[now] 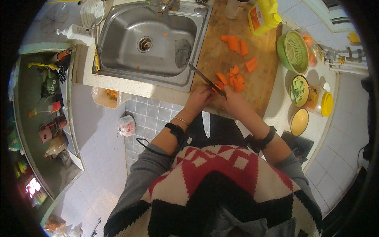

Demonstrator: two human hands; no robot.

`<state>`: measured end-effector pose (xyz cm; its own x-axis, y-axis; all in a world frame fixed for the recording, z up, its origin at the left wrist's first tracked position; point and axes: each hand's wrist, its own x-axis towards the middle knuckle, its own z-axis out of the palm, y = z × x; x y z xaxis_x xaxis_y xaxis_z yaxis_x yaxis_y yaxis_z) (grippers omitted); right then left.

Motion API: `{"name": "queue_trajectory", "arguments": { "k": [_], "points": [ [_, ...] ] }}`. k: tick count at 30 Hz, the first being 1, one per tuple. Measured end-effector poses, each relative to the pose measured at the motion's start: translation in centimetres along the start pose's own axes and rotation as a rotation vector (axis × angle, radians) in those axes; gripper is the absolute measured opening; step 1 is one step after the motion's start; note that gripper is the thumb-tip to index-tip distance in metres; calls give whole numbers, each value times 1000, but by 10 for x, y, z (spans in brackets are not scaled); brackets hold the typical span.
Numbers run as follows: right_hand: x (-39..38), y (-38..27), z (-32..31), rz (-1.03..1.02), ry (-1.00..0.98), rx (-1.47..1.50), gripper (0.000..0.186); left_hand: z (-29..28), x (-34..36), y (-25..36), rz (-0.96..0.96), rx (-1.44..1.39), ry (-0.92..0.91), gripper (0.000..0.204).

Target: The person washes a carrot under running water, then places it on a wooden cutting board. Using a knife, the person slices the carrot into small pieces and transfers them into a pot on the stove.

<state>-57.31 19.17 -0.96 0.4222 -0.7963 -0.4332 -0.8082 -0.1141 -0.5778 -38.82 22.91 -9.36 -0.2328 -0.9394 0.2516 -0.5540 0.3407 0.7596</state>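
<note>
My left hand and my right hand meet at the near edge of a wooden cutting board. The right hand grips the handle of a knife, whose dark blade points up and left toward the sink. My left hand's fingers press on an orange carrot piece right at the blade. A pile of cut carrot chunks lies just beyond the hands. More chunks sit farther back, and one lies to the right. Both wrists wear dark bands.
A steel sink lies left of the board. A yellow bottle stands at the back. To the right are a green colander, a bowl of green slices, a yellow bowl and a yellow-lidded container. A cluttered shelf is at far left.
</note>
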Motion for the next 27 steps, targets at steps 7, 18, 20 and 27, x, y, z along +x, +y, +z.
{"name": "queue_trajectory", "arguments": {
  "k": [7,18,20,27],
  "points": [
    [10,-5,11,70,-43,-76,29,0,2,2,-30,-11,-12,17],
    [4,-3,0,38,-28,13,29,3,-1,-1,-41,13,19,17],
    [5,-6,0,30,-29,38,29,4,-2,-3,-27,7,35,18],
    [15,-5,14,24,-20,-42,31,0,-1,2,-104,-28,5,21]
  ]
}}
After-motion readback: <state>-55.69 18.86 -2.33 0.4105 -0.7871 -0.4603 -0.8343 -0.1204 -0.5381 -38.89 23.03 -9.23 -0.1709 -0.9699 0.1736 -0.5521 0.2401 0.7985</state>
